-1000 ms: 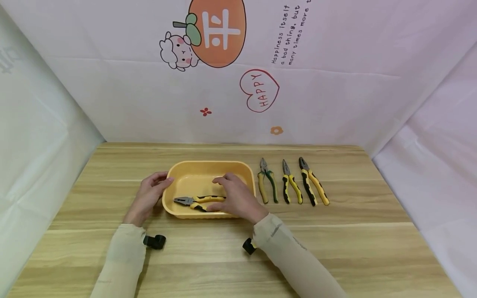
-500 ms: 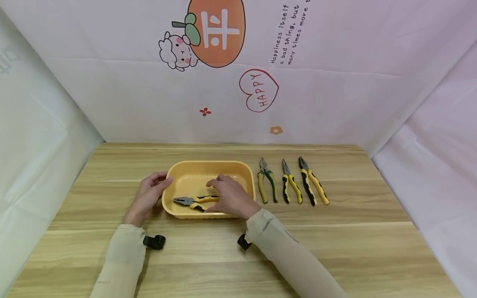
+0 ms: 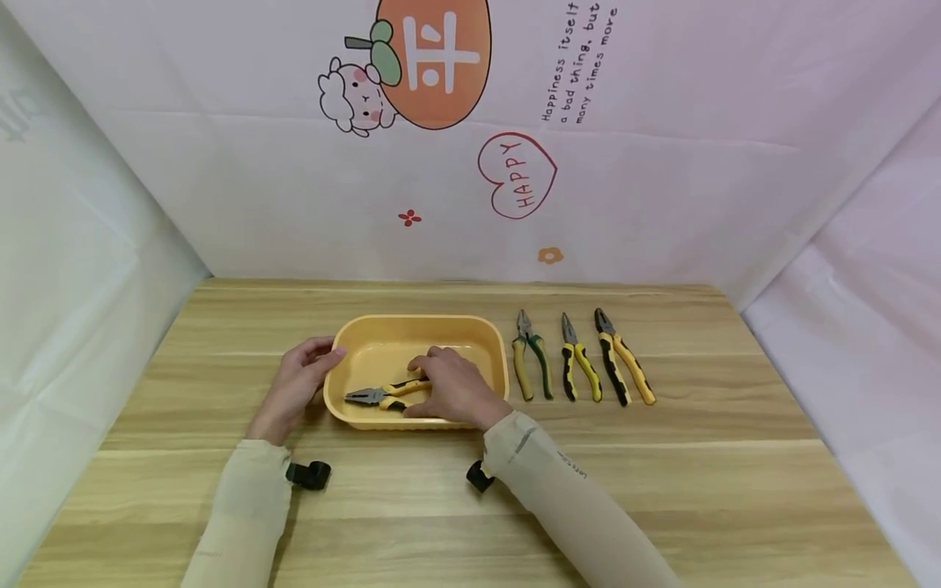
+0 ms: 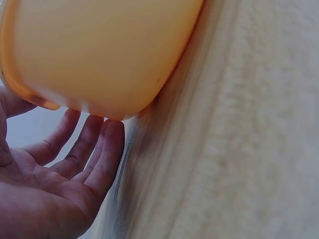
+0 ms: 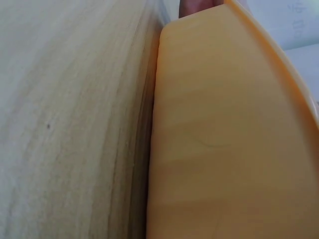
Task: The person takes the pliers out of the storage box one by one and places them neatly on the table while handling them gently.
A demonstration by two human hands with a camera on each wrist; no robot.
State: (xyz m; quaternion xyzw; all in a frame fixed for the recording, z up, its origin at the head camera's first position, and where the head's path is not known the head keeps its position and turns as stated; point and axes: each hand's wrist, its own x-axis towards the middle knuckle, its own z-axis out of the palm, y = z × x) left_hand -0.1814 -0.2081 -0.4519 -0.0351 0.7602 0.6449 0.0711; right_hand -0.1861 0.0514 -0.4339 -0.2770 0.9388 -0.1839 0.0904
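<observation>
A yellow plastic basin rests on the wooden table, with combination pliers lying in it, jaws pointing left. My left hand holds the basin's left end, thumb over the rim; in the left wrist view, fingertips of the left hand touch the outer wall. Inside the basin, my right hand grips the yellow-and-black handles between thumb and fingers, hiding their ends. Only the basin's long outer side fills much of the right wrist view; the right hand's grip is not visible there.
Right of the basin, green-handled pliers, long-nose pliers and larger yellow-and-black pliers lie in a row. The wooden table meets a printed white cloth behind; white cloth also hangs at both sides.
My right hand has moved left along the pliers' handles and its fingers have come onto them. The pliers have tilted slightly. My left hand stays at the basin's end.
</observation>
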